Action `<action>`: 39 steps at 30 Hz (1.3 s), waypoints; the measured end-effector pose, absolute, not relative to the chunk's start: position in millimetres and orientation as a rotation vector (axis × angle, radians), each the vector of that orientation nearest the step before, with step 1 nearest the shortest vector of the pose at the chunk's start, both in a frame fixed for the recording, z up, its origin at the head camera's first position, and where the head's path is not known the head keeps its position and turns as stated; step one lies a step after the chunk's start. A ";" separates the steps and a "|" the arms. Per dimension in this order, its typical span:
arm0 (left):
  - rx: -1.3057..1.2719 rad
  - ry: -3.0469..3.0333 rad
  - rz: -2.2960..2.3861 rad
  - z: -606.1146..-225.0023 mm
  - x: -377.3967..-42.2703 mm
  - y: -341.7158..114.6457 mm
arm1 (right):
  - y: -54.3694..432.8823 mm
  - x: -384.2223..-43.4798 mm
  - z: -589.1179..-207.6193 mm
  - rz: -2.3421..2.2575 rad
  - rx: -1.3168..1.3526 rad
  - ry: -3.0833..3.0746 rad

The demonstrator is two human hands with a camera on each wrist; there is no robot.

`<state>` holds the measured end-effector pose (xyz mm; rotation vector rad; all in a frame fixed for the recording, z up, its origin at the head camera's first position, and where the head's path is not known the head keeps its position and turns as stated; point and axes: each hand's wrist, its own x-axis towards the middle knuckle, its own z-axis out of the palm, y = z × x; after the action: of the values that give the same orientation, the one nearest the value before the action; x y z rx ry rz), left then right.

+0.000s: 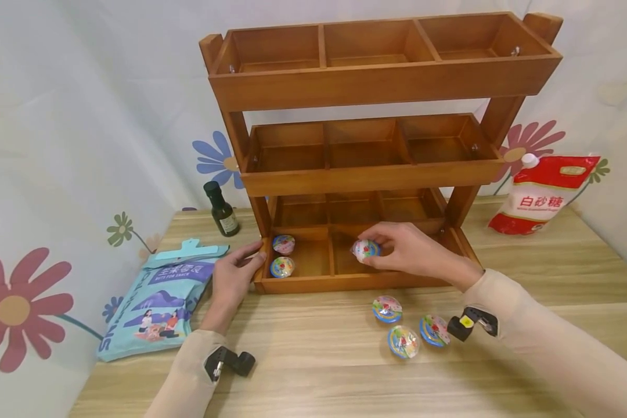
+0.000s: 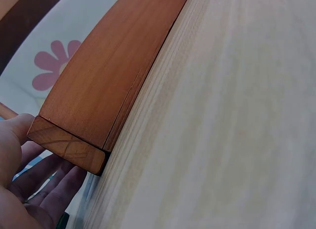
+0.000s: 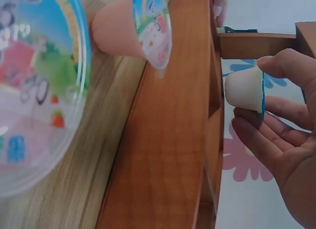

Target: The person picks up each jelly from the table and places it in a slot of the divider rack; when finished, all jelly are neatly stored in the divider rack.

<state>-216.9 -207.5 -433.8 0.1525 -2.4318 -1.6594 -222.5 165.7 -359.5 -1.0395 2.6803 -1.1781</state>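
Observation:
My right hand (image 1: 404,248) pinches a small jelly cup (image 1: 366,249) by its rim, above the middle compartment of the wooden rack's (image 1: 355,283) bottom tier. In the right wrist view this jelly cup (image 3: 245,91) shows a pale body and a blue-edged lid, held between thumb and fingers. At the rack's lower left end, my left hand (image 1: 235,276) grips the side edge; in the left wrist view the thumb and fingers lie on either side of the wooden corner (image 2: 69,145). Two jelly cups (image 1: 282,267) sit in the bottom left compartment.
Three more jelly cups (image 1: 403,341) lie on the table before the rack. Left of it are a dark bottle (image 1: 223,212) and a blue nut snack bag (image 1: 159,305) closed with a clip. A red and white sugar pouch (image 1: 540,197) stands on the right.

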 end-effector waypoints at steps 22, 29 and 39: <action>0.153 -2.437 -1.640 -433.7 -218.0 -206.6 | 146.5 -257.2 -374.6 -1.057 -0.958 2.669; 0.157 -2.439 -1.628 -433.1 -217.3 -206.4 | 142.8 -265.0 -375.1 -1.037 -0.934 2.664; 0.160 -2.436 -1.620 -433.0 -215.8 -205.7 | 137.1 -271.9 -378.2 -0.974 -0.895 2.718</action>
<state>-215.8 -205.7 -433.0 0.1598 -2.4358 -1.6203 -271.9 137.1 -378.2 -0.8947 2.7178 -0.9737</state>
